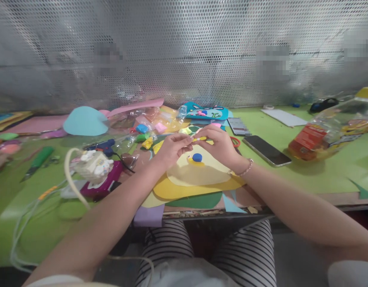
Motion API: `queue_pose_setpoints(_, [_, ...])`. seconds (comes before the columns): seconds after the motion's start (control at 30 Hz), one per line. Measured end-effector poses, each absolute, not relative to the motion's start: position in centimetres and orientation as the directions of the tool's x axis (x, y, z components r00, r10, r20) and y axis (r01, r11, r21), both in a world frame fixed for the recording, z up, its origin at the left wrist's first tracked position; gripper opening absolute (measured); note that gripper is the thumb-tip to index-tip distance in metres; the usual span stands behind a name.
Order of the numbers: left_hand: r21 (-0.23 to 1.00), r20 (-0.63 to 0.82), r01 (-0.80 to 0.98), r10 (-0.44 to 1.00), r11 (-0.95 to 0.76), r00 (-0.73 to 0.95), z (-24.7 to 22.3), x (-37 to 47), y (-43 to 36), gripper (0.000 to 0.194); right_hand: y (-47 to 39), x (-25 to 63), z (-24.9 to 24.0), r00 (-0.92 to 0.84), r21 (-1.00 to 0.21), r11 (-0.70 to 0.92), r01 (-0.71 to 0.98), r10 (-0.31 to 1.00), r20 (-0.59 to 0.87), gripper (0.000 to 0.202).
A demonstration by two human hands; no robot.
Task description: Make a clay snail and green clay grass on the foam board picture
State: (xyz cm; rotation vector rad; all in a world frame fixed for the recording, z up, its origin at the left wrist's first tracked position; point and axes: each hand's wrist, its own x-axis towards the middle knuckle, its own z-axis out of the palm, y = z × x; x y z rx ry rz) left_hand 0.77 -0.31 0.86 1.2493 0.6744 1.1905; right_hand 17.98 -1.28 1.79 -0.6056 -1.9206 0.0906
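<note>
My left hand (175, 148) and my right hand (221, 144) meet over the middle of the table, fingers pinched. Between them stretches a thin yellow strip (199, 139), which looks like soft modelling clay with a paler part near its middle. Under the hands lies a cream paper shape (198, 177) on top of a larger yellow paper shape (166, 192). A blue clay lump (197, 157) sits on the cream paper beside a flat yellow clay piece (198, 164). A bracelet circles my right wrist.
Clay lumps in plastic wrap (148, 142) lie behind my left hand. To the right are a phone (267, 150) and a tilted bottle (318, 137). A green-handled knife (40, 159), a purple box (102, 183) and cables are on the left. A perforated metal panel (184, 52) stands behind.
</note>
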Motion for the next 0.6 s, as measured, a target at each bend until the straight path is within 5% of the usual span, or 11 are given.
queue_pose_setpoints(0.13, [0.925, 0.321, -0.281, 0.920, -0.255, 0.225, 0.9, 0.7, -0.5, 0.018, -1.2, 18.0, 1.9, -0.281, -0.373, 0.861, 0.346, 0.474, 0.834, 0.008])
queue_pose_setpoints(0.33, [0.773, 0.611, 0.119, 0.782, -0.623, 0.124, 2.0, 0.6, -2.4, 0.021, -1.0, 17.8, 1.7, -0.189, -0.531, 0.808, 0.254, 0.580, 0.793, 0.016])
queue_pose_setpoints(0.6, [0.869, 0.496, -0.021, 0.868, -0.495, 0.040, 1.3, 0.6, -1.4, 0.026, -1.1, 17.3, 1.4, -0.193, -0.564, 0.802, 0.197, 0.596, 0.780, 0.020])
